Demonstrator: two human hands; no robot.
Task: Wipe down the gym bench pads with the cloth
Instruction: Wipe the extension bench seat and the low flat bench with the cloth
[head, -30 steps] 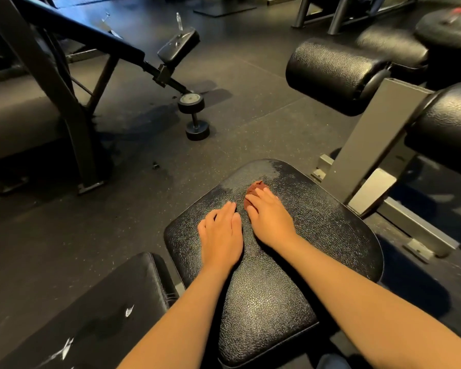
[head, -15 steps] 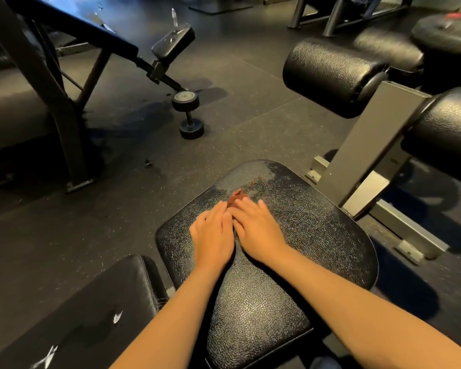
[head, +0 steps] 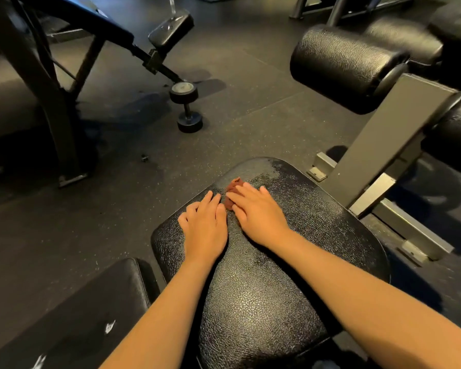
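Wiping is the step in hand, by my read, and only partly done.

The dark rubber floor (head: 250, 129) fills most of the view. At far left is a separate incline bench frame (head: 45, 89), well apart from the work. The seat pad (head: 317, 222) sits centre, black and textured, with a paler smeared patch at its far edge. The back pad (head: 91, 315) is at lower left, just beside the seat pad, and has small white scuffs. Two roller pads (head: 338, 65) sit upper right on a grey upright (head: 391, 145). None of these looks wiped yet, though that is a guess. A dumbbell (head: 186, 107) stands on end on the floor, clear of the reach.

The left grip (head: 205, 225) lies flat on the seat pad with fingers straight, holding nothing and bracing. The right grip (head: 256, 211) is just beside it, fingers laid out flat and pressing down on the cloth (head: 233, 185) rather than curled round it. The cloth is small, reddish-brown and bunched. It is mostly hidden under those fingers, on the far half of the seat pad.

The next move likely needs steady downward pressure and sweeps across the uncovered near and right areas, then the other pads. The left grip sits in the wipe path. The upright crowds the right edge.
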